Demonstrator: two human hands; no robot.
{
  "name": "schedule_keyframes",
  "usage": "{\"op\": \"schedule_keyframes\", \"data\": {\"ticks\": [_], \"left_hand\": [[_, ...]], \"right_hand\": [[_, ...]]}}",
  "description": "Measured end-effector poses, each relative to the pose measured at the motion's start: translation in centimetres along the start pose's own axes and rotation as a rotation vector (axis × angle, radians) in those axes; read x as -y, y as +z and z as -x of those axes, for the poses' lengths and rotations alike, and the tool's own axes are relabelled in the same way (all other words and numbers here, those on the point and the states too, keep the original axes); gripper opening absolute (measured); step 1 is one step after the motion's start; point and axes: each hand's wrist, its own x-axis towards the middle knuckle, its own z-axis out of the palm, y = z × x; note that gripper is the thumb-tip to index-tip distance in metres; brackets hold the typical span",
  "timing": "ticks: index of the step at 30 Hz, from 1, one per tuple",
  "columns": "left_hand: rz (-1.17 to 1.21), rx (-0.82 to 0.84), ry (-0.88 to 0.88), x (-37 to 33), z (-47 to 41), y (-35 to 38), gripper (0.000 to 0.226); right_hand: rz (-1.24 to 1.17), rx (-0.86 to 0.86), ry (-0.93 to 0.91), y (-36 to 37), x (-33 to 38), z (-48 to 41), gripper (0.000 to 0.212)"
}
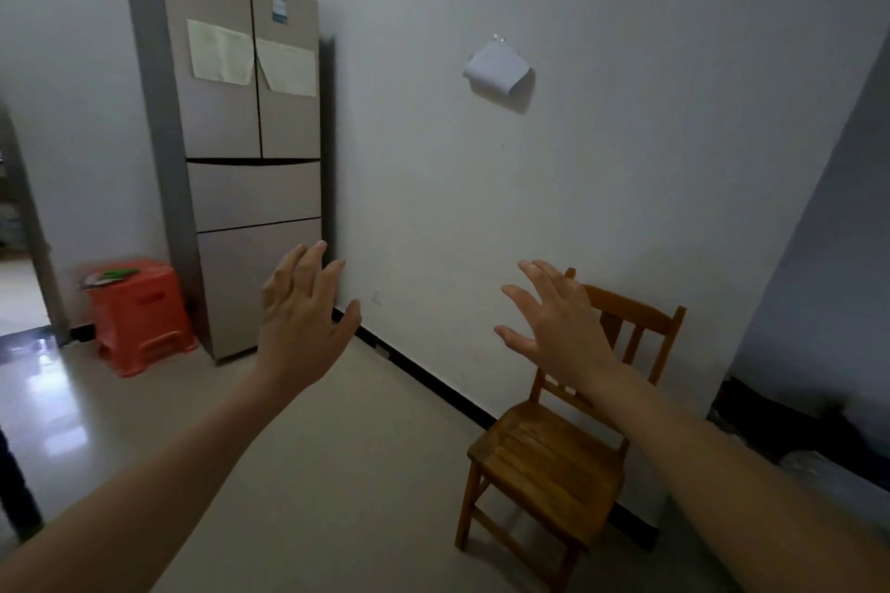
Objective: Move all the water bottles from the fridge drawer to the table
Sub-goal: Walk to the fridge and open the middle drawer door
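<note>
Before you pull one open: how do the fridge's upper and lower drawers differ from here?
The upper drawer is shorter; the lower drawer is clearly taller. The upper drawer sits just under the double doors; the lower drawer is the bottom section. The left hand overlaps the lower drawer in view, not the upper drawer. Both are beige, flat-fronted and shut.

The floor [337,472] is pale, glossy tile with bright reflections at its left side. A tall fridge [250,188] stands on it against the wall [626,159], with two upper doors and two lower drawers, all closed. Just left of the fridge sits an orange plastic stool [139,318]. Something green [115,274] lies on its top, too blurred to identify. A wooden chair [544,453] stands further right, its back near the wall, well apart from the fridge.
</note>
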Motion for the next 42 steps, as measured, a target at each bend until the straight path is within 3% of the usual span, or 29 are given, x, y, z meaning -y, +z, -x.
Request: {"op": "schedule_keyframes", "data": {"ticks": [7,11,16,31,42], "left_hand": [[-0.081,0.003,-0.124,-2.5,-3.7,6.0,0.049],[-0.195,0.053,-0.096,-1.2,-3.8,8.8,0.046],[-0.269,0.107,-0.145,2.5,-4.8,11.9,0.047],[-0.246,0.065,-0.234,14.6,-15.5,24.1,0.05],[-0.342,0.036,-0.215,22.2,-23.3,35.4,0.047]], "right_hand": [[-0.095,-0.055,-0.068,7.2,-7.8,-2.9,0.049],[-0.188,-0.097,-0.118,12.7,-8.8,-4.6,0.046],[-0.274,-0.156,-0.175,19.3,-8.8,-8.2,0.048],[-0.203,-0.09,-0.269,33.5,-9.7,-23.2,0.047],[-0.366,-0.255,-0.223,49.4,-11.2,-32.0,0.042]]}}
